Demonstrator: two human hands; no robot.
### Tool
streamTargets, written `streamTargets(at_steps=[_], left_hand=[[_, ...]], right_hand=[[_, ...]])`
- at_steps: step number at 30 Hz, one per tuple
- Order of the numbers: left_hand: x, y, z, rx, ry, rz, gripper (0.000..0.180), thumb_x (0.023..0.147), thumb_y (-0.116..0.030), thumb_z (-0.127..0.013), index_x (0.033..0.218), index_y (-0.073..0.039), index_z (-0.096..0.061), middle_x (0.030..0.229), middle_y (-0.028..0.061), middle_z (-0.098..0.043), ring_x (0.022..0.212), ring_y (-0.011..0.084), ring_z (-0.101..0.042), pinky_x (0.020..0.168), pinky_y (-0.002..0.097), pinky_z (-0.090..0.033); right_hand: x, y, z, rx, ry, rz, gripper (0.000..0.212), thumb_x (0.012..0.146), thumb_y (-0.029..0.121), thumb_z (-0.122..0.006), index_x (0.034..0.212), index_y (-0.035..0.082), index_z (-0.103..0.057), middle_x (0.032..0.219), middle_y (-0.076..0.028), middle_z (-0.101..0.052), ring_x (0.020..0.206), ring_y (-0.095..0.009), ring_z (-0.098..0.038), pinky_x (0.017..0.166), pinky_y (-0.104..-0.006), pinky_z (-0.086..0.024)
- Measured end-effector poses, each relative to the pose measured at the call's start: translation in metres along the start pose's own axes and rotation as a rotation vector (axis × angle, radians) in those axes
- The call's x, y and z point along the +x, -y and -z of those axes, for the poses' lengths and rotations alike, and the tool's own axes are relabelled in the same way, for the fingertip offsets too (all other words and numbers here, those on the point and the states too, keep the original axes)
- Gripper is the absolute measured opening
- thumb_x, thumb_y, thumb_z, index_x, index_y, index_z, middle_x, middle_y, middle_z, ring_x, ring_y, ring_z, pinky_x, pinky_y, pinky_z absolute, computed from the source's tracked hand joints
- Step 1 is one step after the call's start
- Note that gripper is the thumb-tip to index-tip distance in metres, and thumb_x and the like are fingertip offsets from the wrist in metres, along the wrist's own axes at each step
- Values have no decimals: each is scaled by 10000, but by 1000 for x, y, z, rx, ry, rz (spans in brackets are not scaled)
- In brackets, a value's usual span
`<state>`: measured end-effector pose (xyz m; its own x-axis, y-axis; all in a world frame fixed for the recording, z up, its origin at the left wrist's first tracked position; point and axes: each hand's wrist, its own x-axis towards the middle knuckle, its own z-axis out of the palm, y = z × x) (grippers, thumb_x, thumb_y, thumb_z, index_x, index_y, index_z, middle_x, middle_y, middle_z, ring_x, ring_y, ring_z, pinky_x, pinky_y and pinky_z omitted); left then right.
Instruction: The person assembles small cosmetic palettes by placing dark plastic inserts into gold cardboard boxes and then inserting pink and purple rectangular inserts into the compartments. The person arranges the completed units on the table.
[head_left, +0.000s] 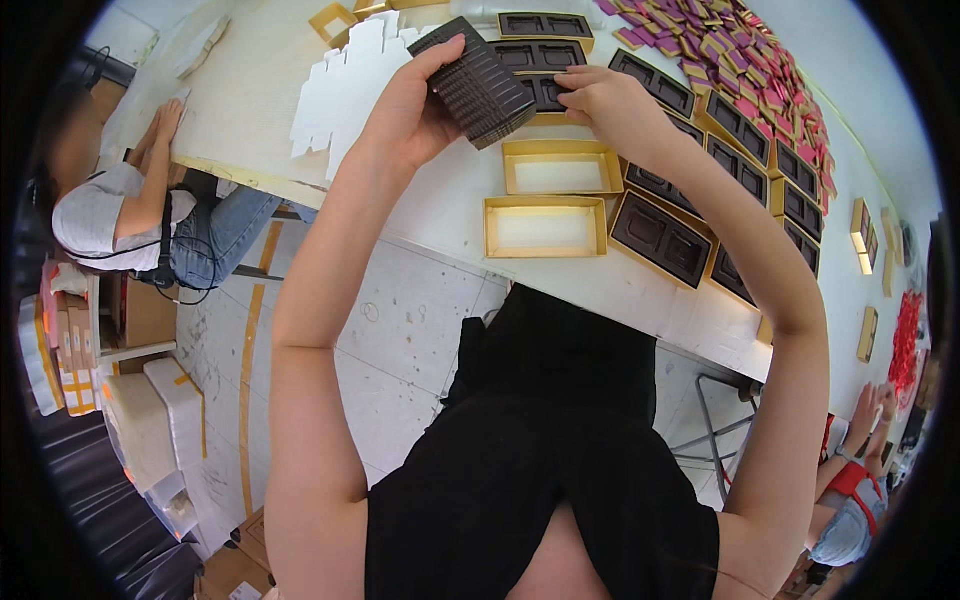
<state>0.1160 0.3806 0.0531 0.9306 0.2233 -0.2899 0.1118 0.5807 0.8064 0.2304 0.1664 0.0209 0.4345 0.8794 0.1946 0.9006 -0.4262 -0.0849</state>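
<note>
A thick stack of nested black plastic trays point(473, 88) is gripped in my left hand point(408, 112), thumb over the top and fingers beneath, tilted above the table. My right hand point(615, 108) reaches in from the right, its fingers apart and resting at the right end of a gold box with a black tray point(543, 93) in it. Beyond that stand two more gold boxes fitted with black trays point(540, 55). Nearer to me lie two gold boxes point(546, 228) with pale bottoms and no trays. To the right, several filled gold boxes point(662, 238) sit close together.
Flat white card blanks point(345, 85) lie left of the stack. A heap of small pink, purple and gold pieces point(730, 60) covers the far right. One person point(120, 215) sits at the left table edge, another point(850, 490) at lower right. Wrapped cartons point(150, 420) stand on the floor.
</note>
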Motion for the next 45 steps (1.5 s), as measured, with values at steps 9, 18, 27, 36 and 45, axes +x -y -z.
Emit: streamTargets(at_steps=[9, 18, 27, 36, 45], left_hand=[[4, 1, 7, 25, 31, -102, 410, 915, -273, -703, 1204, -15, -570, 1141, 76, -643, 1035, 214, -639, 941, 397, -523], [-5, -12, 12, 163, 126, -376, 536, 853, -311, -776, 1229, 12, -569, 1121, 113, -658, 1043, 220, -643, 918, 344, -528], [-61, -6, 38, -7, 60, 78, 656, 972, -498, -496, 1403, -12, -404, 1362, 376, -464, 1235, 499, -520, 873, 749, -470], [-59, 4, 40, -134, 16, -14, 446, 966, -413, -566, 1143, -4, -558, 1029, 241, -669, 961, 389, -695, 848, 495, -590], [-71, 3, 37, -103, 17, 76, 454, 981, -400, -549, 1162, 16, -543, 1077, 267, -661, 993, 389, -687, 874, 503, -582]], right_hand=[[7, 2, 40, 205, 238, -146, 444, 884, 222, -703, 1281, 37, -632, 1374, -96, -595, 1235, -225, -581, 1059, -405, -455], [14, 22, 78, 1152, -46, -197, 447, 902, 242, -715, 1274, 9, -626, 1111, -90, -694, 973, -184, -654, 870, -307, -517], [-35, 75, 71, -76, 125, -123, 574, 740, 114, -786, 1280, 51, -604, 1192, -100, -626, 1143, -290, -577, 909, -395, -521], [-19, 44, 63, -18, -251, -153, 483, 780, 196, -766, 1229, 71, -639, 1094, -87, -657, 1025, -289, -631, 854, -393, -535], [-45, 77, 90, 12, 267, -100, 463, 746, 189, -793, 1159, 15, -677, 1052, -103, -677, 1021, -289, -629, 858, -384, -523]])
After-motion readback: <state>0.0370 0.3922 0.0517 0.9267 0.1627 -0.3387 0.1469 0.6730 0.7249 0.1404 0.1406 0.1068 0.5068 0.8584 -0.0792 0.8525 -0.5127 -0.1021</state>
